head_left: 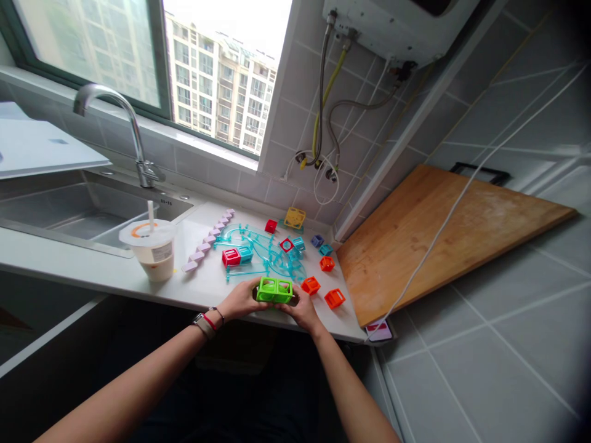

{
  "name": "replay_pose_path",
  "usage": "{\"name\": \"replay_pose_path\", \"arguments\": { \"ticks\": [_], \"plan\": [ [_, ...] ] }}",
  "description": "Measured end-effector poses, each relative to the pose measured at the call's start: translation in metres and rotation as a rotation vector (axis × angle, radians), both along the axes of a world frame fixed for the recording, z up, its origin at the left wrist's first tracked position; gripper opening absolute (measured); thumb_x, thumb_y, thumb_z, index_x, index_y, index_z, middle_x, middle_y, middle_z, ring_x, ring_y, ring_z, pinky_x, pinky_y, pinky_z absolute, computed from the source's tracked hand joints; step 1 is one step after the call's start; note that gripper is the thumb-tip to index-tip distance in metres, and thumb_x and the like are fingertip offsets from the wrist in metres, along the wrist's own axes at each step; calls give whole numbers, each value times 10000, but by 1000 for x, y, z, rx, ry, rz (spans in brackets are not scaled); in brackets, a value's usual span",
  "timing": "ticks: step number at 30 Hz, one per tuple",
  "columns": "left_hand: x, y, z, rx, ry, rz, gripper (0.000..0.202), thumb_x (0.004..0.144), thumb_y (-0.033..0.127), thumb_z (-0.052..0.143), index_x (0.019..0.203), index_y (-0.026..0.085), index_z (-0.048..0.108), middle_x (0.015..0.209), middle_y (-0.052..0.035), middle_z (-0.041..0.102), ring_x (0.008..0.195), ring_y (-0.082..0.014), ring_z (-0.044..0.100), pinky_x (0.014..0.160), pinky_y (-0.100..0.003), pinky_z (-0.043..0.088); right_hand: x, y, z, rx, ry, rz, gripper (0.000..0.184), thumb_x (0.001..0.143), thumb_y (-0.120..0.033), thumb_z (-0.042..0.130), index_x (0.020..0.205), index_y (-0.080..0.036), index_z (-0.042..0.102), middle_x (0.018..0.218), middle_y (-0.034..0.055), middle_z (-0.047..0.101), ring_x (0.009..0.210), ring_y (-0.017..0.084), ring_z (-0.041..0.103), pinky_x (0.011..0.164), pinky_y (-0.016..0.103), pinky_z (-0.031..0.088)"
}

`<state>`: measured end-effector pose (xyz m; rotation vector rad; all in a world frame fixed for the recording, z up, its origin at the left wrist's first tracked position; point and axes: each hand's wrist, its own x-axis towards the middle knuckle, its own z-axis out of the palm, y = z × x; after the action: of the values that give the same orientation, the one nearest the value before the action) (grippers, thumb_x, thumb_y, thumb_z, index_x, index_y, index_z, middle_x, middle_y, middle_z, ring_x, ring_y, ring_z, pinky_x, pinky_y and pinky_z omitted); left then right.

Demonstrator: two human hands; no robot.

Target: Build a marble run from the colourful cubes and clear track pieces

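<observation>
Two green open-frame toy blocks [274, 290] sit side by side, touching, between my hands above the counter's front edge. My left hand [244, 299] is closed on their left end, and my right hand [301, 307] grips the right end. Just beyond lie a red block [231, 257] and a blue block [245, 255] side by side. Clear teal track pieces [263, 246] spread behind them. To the right of my hands are orange blocks [335, 298], the closest one beside my right fingers.
A lidded drink cup [154, 255] with a straw stands left on the counter, beside a row of pale zigzag pieces [203, 247]. Farther left are the sink [99, 203] and faucet [133, 132]. A wooden board [429, 234] leans at right, with a white cable [436, 237] across it.
</observation>
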<state>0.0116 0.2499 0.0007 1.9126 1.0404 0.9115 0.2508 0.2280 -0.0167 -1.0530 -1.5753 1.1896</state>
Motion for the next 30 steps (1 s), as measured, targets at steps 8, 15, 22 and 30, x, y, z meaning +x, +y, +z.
{"name": "replay_pose_path", "arguments": {
  "ticks": [8,15,22,30],
  "plan": [
    [-2,1,1,1,-34,-10,514,679,476,829,1080,176,716,833,-39,737,746,-243,662,670,-296,495,3,-1,5,-78,76,81,685,656,-458,918,1262,-244,683,1214,75,721,1088,281,709,1026,435,528],
    [-1,1,-1,-17,-20,-13,496,678,439,831,1080,174,712,834,-38,733,735,-233,655,659,-288,485,4,-1,7,-104,122,104,698,625,-462,932,1236,-238,680,1190,82,733,1108,284,706,1071,468,496],
    [-1,2,-3,-27,-4,-27,505,691,435,821,1108,175,702,839,-30,729,694,-213,646,623,-271,475,1,-3,12,-111,110,101,738,589,-525,933,1222,-234,688,1156,93,745,1129,306,695,1012,465,537],
    [-1,3,-5,-16,25,-23,558,689,460,838,1154,175,721,856,-37,744,677,-206,633,615,-268,466,1,-3,12,-90,158,135,693,639,-490,923,1239,-244,679,1201,85,732,1127,285,697,1027,432,521]
  ]
}}
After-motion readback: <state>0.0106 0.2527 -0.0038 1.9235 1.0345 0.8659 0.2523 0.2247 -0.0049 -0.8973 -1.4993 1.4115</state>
